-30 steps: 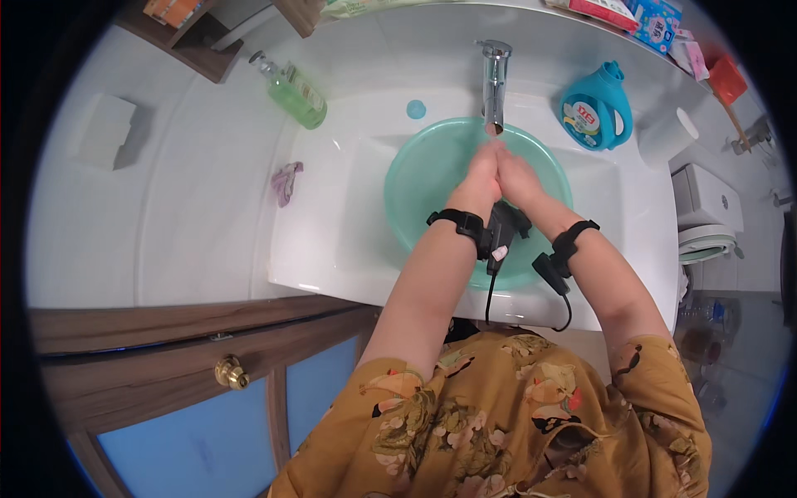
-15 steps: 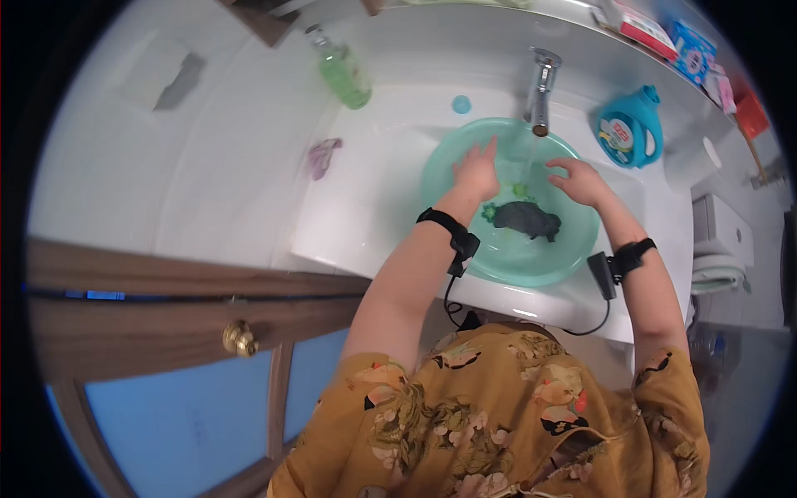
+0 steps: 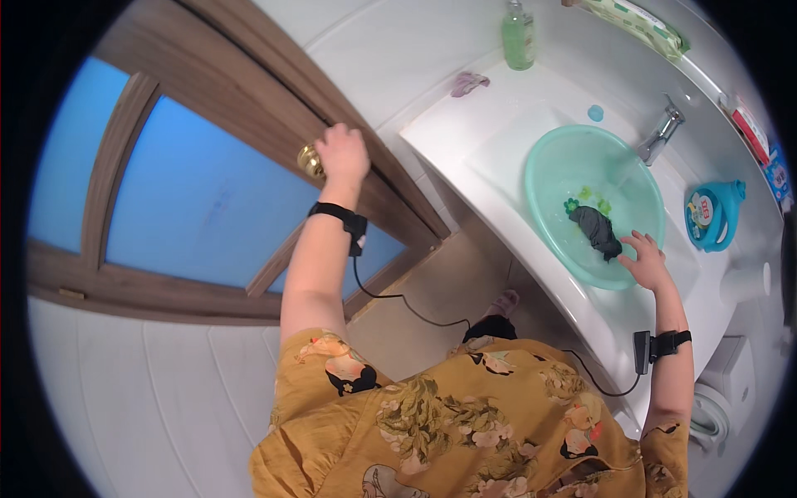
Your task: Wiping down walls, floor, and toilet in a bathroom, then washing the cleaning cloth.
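My left hand [image 3: 342, 155] is at the wooden door [image 3: 278, 108], right beside its brass knob [image 3: 311, 161] and partly covering it. Its fingers look loosely bent and slightly apart, not wrapped round the knob. Over the near right rim of a mint-green basin [image 3: 548, 232] hovers my right hand [image 3: 644, 261], thumb and fingers apart with nothing in them. In the basin lies a wet, bunched dark grey cloth [image 3: 594, 232], close to my right fingertips. Green shapes [image 3: 588, 199] show beside the cloth; whether they are loose or printed I cannot tell.
The basin sits in a white sink counter [image 3: 506, 166] under a chrome tap [image 3: 662, 131]. Around it are a teal detergent bottle [image 3: 712, 217], a green liquid bottle [image 3: 518, 40], a purplish cloth [image 3: 470, 83] and a small blue cap [image 3: 595, 113]. Cables hang from both wrist straps.
My left hand has left the basin and reached left to the door knob. My right hand has moved to the basin's near right rim. The view has turned left.
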### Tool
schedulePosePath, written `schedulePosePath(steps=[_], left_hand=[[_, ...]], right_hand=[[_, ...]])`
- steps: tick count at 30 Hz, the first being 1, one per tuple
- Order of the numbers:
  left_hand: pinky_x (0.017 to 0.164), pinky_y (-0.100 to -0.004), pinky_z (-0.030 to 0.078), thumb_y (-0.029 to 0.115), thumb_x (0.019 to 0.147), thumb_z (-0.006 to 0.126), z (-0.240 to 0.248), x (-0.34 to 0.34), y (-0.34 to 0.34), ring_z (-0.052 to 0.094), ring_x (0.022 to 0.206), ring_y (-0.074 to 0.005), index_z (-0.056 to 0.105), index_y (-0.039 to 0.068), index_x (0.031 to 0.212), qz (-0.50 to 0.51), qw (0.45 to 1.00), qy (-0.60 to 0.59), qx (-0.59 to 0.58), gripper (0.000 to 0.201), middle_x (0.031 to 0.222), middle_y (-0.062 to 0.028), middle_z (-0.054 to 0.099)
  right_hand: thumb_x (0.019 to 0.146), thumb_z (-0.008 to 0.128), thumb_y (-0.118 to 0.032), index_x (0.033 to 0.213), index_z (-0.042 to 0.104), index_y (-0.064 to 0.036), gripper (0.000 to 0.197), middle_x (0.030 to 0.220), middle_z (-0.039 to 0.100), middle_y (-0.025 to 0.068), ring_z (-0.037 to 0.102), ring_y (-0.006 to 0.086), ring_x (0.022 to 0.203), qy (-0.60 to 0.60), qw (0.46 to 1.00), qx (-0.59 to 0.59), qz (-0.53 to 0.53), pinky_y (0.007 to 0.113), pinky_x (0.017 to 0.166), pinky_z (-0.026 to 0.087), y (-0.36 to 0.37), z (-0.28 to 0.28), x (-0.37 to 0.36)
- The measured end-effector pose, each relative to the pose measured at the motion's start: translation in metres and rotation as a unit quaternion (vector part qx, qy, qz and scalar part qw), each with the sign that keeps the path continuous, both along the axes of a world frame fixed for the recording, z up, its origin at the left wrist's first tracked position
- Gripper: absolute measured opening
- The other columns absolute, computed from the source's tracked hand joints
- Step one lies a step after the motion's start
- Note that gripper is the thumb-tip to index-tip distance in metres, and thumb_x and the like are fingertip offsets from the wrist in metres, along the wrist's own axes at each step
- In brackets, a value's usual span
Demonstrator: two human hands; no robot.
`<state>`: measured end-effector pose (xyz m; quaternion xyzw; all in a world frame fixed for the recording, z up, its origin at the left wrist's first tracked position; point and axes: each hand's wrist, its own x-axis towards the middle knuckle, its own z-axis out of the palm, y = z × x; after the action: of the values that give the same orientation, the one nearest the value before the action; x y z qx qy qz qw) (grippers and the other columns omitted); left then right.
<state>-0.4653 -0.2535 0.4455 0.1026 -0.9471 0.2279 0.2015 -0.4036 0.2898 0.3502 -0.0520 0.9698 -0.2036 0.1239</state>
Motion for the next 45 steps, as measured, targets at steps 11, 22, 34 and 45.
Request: schedulePosePath(steps=[11, 22, 34, 45], left_hand=[[0.081, -0.0399, 0.047, 0.021, 0.078, 0.056, 0.000, 0.032, -0.049, 0.057, 0.095, -0.0339, 0.055, 0.012, 0.105, 0.111, 0.958, 0.068, 0.257, 0.028, 0.117, -0.0128, 0.048], [0.077, -0.0427, 0.047, 0.021, 0.073, 0.065, 0.006, 0.155, 0.035, 0.054, 0.100, -0.0329, 0.052, 0.010, 0.109, 0.077, 0.978, 0.026, 0.191, 0.040, 0.112, -0.0131, 0.050], [0.095, -0.0380, 0.038, 0.020, 0.073, 0.066, -0.023, 0.147, 0.245, 0.044, 0.113, -0.0350, 0.043, 0.000, 0.123, -0.234, 0.832, 0.036, 0.501, 0.059, 0.124, -0.0197, 0.044], [0.094, -0.0385, 0.039, 0.020, 0.072, 0.066, -0.045, 0.091, 0.326, 0.044, 0.113, -0.0319, 0.044, 0.003, 0.124, -0.267, 0.784, -0.191, 0.527, 0.059, 0.121, -0.0172, 0.046]], right_hand=[[0.075, 0.064, -0.022, 0.113, 0.056, -0.0131, 0.041, 0.128, 0.045, 0.0175, 0.043, 0.0331, 0.115, 0.021, 0.996, -0.072, 0.046, 0.038, 0.096, 0.036, 0.009, -0.011, -0.017], [0.076, 0.063, -0.028, 0.117, 0.054, -0.0139, 0.045, 0.133, 0.042, 0.0140, 0.050, 0.0294, 0.107, 0.032, 0.997, -0.043, 0.061, 0.035, 0.089, 0.040, 0.020, -0.003, -0.040], [0.078, 0.062, -0.026, 0.122, 0.051, -0.0120, 0.047, 0.130, 0.044, 0.0175, 0.041, 0.0278, 0.121, -0.095, 0.971, -0.207, 0.078, 0.035, 0.099, 0.032, -0.035, 0.044, -0.029], [0.083, 0.058, -0.020, 0.121, 0.050, -0.0058, 0.042, 0.125, 0.049, 0.0128, 0.040, 0.0220, 0.121, -0.124, 0.913, -0.386, 0.044, 0.032, 0.099, 0.030, -0.018, 0.037, -0.006]])
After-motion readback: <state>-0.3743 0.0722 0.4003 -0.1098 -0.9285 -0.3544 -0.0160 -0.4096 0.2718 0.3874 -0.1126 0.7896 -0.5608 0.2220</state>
